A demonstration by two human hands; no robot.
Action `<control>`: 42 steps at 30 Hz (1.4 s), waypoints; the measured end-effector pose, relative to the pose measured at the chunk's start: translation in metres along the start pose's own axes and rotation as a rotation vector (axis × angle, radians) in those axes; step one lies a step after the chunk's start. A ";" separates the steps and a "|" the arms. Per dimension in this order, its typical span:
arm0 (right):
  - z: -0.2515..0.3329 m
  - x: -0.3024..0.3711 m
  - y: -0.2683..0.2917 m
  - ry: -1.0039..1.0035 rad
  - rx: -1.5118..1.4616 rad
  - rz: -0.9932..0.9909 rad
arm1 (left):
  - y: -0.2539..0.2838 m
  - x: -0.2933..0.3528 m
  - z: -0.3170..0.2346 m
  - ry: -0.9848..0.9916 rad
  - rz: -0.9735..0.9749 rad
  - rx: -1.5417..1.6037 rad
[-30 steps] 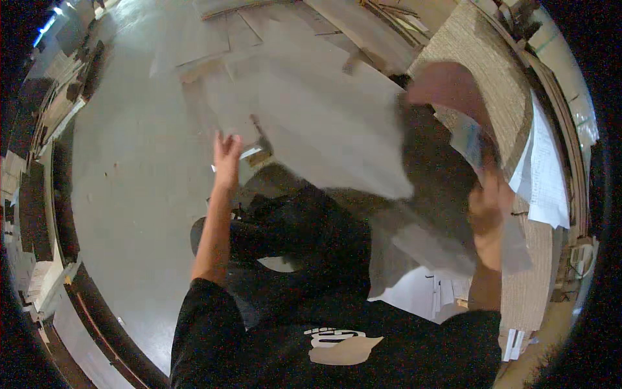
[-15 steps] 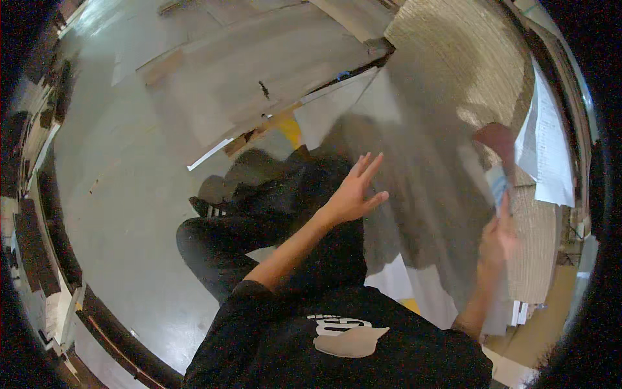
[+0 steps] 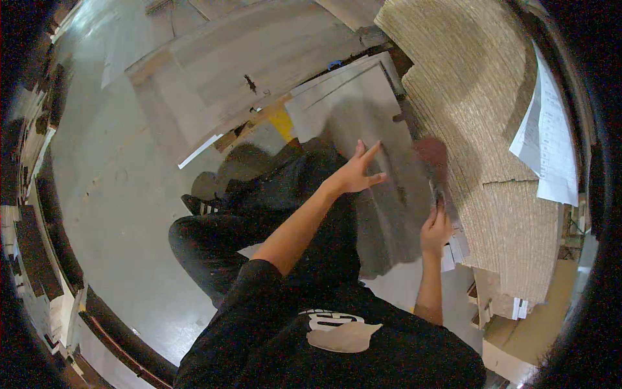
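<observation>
One left hand [image 3: 355, 174], one right hand [image 3: 437, 233], two bare forearms [image 3: 295, 228], one rounded reddish-brown piece [image 3: 432, 154], one black shirt [image 3: 414, 347].

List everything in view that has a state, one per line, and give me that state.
Left hand: open, fingers spread, above the grey board; contact unclear.
Right hand: closed on the reddish-brown rounded piece.
Reddish-brown rounded piece: held, slightly blurred.
Grey board: partly in shadow.
Corrugated sheets: overlapping, ribbed side showing.
White printed paper: creased, unheld.
</observation>
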State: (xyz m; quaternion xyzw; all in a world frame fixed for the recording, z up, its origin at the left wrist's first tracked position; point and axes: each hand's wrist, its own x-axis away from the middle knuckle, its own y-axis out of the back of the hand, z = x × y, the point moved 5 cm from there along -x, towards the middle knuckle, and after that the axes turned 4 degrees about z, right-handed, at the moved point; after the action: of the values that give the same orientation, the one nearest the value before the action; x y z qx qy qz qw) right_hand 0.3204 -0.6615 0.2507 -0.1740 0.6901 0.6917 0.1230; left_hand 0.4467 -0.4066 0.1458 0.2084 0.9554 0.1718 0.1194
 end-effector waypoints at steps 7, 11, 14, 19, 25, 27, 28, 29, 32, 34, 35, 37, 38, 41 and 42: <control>0.003 0.025 -0.028 0.088 -0.082 -0.028 | 0.012 0.036 -0.005 -0.088 -0.075 -0.089; -0.006 0.024 -0.048 0.107 -0.208 0.011 | 0.095 0.099 -0.084 -0.076 -0.362 0.491; -0.008 0.024 -0.056 0.057 -0.005 0.010 | 0.174 0.154 -0.191 -0.287 -0.868 0.437; 0.001 0.004 -0.058 0.066 -0.162 -0.073 | 0.181 0.159 -0.195 -0.391 -0.874 0.494; 0.016 -0.031 0.047 0.348 -0.208 -0.176 | 0.176 0.136 -0.205 -0.587 -0.817 0.646; 0.019 -0.029 0.100 0.513 -0.165 -0.584 | 0.173 0.131 -0.213 -0.652 -0.783 0.701; -0.018 -0.030 0.098 0.041 -0.355 -0.268 | 0.169 0.131 -0.215 -0.680 -0.771 0.735; -0.006 -0.030 0.143 0.143 -0.170 -0.536 | 0.167 0.135 -0.215 -0.695 -0.773 0.752; 0.000 -0.046 0.258 0.064 -0.379 -0.906 | 0.159 0.150 -0.214 -0.724 -0.776 0.789; -0.026 -0.039 0.303 -0.076 -0.425 -1.098 | 0.155 0.163 -0.216 -0.721 -0.766 0.807; -0.027 -0.035 0.325 -0.177 -0.204 -1.150 | 0.156 0.168 -0.215 -0.722 -0.751 0.815; -0.064 -0.041 0.338 -0.220 -0.335 -1.270 | 0.150 0.170 -0.219 -0.735 -0.734 0.835; -0.085 -0.040 0.338 -0.275 -0.296 -1.281 | 0.143 0.175 -0.222 -0.728 -0.730 0.837; -0.190 -0.036 0.341 -0.386 -0.123 -1.054 | 0.128 0.187 -0.233 -0.717 -0.715 0.834; -0.206 -0.040 0.334 -0.524 -0.050 -0.833 | 0.126 0.193 -0.235 -0.713 -0.727 0.813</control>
State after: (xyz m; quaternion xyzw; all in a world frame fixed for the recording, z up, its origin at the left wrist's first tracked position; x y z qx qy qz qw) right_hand 0.2341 -0.8697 0.5738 -0.2584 0.4910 0.6203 0.5544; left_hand 0.2505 -0.2792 0.3776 -0.0555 0.8557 -0.3343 0.3911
